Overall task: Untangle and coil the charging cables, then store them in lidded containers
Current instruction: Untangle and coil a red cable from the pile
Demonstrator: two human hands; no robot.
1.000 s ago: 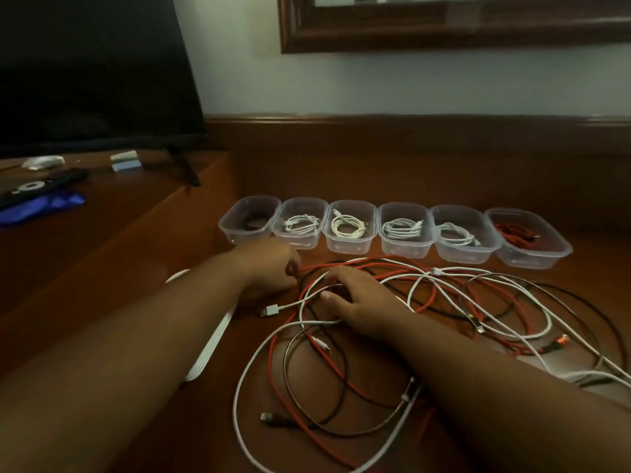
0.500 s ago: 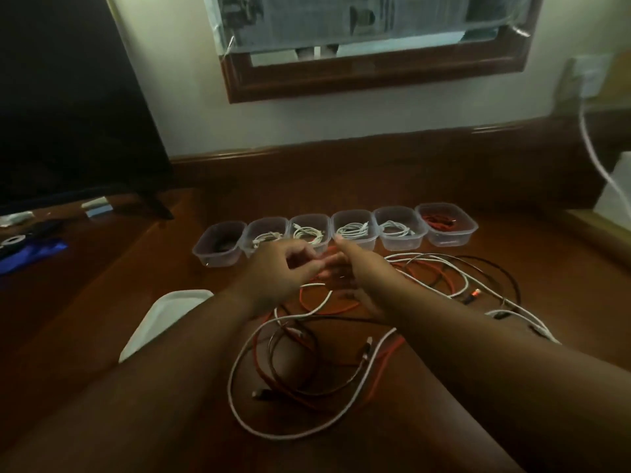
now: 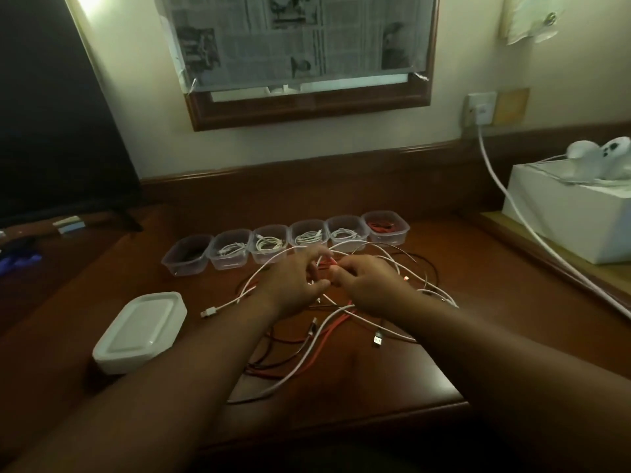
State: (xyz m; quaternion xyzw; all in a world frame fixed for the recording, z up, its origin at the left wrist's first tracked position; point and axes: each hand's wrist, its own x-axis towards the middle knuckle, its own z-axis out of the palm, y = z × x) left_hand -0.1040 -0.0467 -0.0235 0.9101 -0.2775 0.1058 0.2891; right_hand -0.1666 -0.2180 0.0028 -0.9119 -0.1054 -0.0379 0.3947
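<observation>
A tangle of white, red and black charging cables (image 3: 327, 332) lies on the wooden desk (image 3: 478, 336). My left hand (image 3: 293, 285) and my right hand (image 3: 368, 281) are raised just above the pile, fingertips close together, both pinching cables lifted out of it; a red cable shows between them. One white cable's plug (image 3: 207, 313) trails off to the left. Behind the pile stands a row of several clear open containers (image 3: 286, 244): the leftmost (image 3: 186, 256) holds something dark, the middle ones hold coiled white cables, the rightmost (image 3: 387, 227) holds a red cable.
A stack of white lids (image 3: 140, 331) sits at the front left of the desk. A dark TV screen (image 3: 51, 114) stands at the left. At the right, a white box (image 3: 566, 213) carries white devices, and a white cord (image 3: 532, 230) runs from a wall socket.
Both hands have risen off the desk and come together, lifting cables out of the pile. The view has tilted up and pulled back, showing the lids, wall frame and white box.
</observation>
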